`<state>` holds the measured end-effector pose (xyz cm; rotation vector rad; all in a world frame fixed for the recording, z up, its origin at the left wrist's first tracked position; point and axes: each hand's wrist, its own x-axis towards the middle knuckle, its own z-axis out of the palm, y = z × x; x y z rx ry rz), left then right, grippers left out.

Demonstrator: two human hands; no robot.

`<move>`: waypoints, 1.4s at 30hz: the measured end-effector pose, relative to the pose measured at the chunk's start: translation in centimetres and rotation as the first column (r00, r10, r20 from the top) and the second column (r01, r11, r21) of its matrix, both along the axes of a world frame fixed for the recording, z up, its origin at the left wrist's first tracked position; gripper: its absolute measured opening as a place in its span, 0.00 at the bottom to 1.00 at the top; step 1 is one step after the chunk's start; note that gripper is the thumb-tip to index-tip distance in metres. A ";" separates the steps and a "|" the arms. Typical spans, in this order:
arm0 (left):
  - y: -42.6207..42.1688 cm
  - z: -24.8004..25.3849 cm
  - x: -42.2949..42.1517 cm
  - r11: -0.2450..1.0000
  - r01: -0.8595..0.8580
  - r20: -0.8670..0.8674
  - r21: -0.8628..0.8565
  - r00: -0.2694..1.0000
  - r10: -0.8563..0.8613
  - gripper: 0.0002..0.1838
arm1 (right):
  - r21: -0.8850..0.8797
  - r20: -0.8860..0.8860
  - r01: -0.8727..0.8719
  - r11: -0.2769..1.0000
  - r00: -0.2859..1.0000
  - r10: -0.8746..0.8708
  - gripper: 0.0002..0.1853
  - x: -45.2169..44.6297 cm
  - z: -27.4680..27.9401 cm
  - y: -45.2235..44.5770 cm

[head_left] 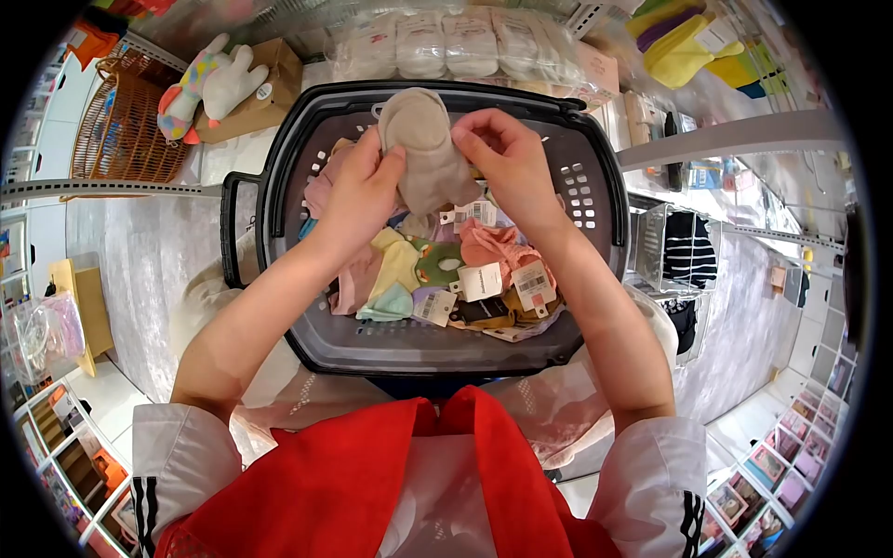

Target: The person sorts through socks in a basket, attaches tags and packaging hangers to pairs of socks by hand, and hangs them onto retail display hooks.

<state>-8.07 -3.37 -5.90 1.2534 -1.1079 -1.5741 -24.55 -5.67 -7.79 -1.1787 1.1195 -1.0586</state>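
- The wide dark grey plastic basket (409,349), with black rim and holes in its walls, stands in front of the person. In it lies a loose heap of small clothes, among them a pale yellow cloth (395,265), a green patterned cloth (437,263) and a ruffled pink cloth (488,246).
- A brown wicker basket (121,139) stands farther off, near an open cardboard box (279,74) with a white plush toy (233,86).
- A white wire basket (651,246) contains black-and-white striped fabric (686,251).
- The left hand (367,191) is closed, its thumb pressing on an oblong beige fabric piece (423,139), which is above the heap.
- The right hand (507,158) is partly curled, thumb and forefinger at the piece's edge; whether they pinch it, I cannot tell.
- To handle it well, the left hand should grip lightly, so the soft layers do not crease, while the right straightens the edge.
- White paper tags (481,282) lie on the heap; fingers should not pull them.
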 end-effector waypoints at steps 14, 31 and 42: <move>0.6 -0.6 -0.2 0.941 0.161 0.322 -0.298 0.945 -0.060 0.13 | -0.003 0.057 -0.067 0.998 0.996 0.067 0.08 1.2 0.4 0.9; -0.4 15.1 3.9 0.867 0.463 -0.235 -0.183 0.836 -0.496 0.20 | 0.062 0.353 -0.066 0.996 0.935 0.040 0.03 -1.5 3.0 -0.9; 4.5 17.9 1.7 0.498 0.757 -0.808 -0.423 -0.067 -0.585 0.28 | 0.075 0.363 -0.037 0.996 0.932 0.007 0.05 -1.3 0.8 -1.0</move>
